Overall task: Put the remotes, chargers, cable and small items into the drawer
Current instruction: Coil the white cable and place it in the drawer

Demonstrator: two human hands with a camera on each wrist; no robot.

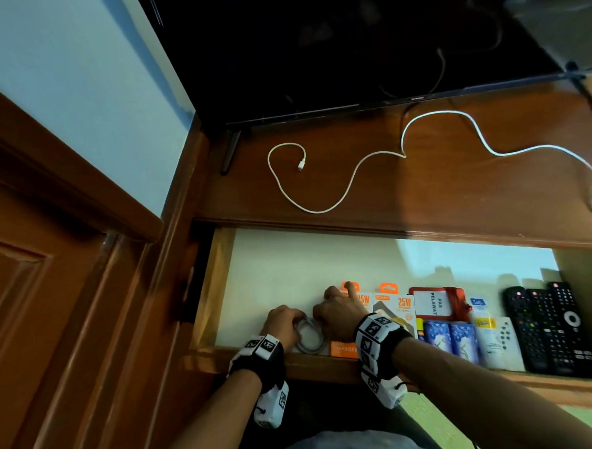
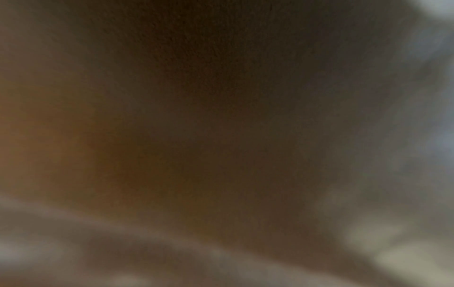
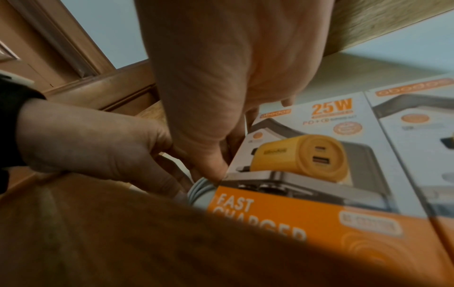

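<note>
Coiled grey cable (image 1: 309, 337) sits low centre of the head frame, in the open drawer (image 1: 221, 262), touching the left charger box (image 3: 307, 174). Left hand (image 1: 281, 321) curls round the coil's left side; right hand (image 1: 338, 313) pinches its right edge, index finger out over the box. Judged light, soft and springy: hold across several loops or it unwinds. Right wrist view shows the thumb on the loops; left wrist view is blur. Only the head view shows the loose white cable (image 1: 370, 158) on the cabinet top and the remotes (image 1: 546, 324) at right.
</note>
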